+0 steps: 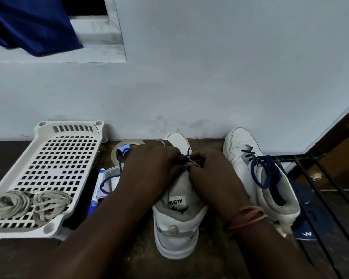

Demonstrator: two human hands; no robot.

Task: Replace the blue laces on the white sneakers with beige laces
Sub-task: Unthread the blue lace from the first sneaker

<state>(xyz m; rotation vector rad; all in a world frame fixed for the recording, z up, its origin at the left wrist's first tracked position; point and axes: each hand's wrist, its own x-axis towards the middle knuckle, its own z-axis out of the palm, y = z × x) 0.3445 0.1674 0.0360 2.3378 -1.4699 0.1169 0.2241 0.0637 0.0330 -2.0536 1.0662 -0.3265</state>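
Head view, looking down on a dark brown floor [210,264] that meets a pale painted wall [210,77]; a window ledge with dark blue cloth [28,23] fills the upper left, a wooden door [343,137] the right edge. Centre frame, the near sneaker [177,224] stands upright, long axis running up the frame, toe to the wall, heel toward the camera. Left hand [149,166] and right hand [212,170] meet over its lace area, fingers curled, each pinching the blue lace [186,159]; a loose end trails left over a tape roll [117,152]. Right of centre, the second sneaker [264,178] lies parallel, blue lace tied. Lower left, a white perforated tray [69,150] holds two coiled beige laces [31,202]. A blue marker [96,194] lies just beside the tray.
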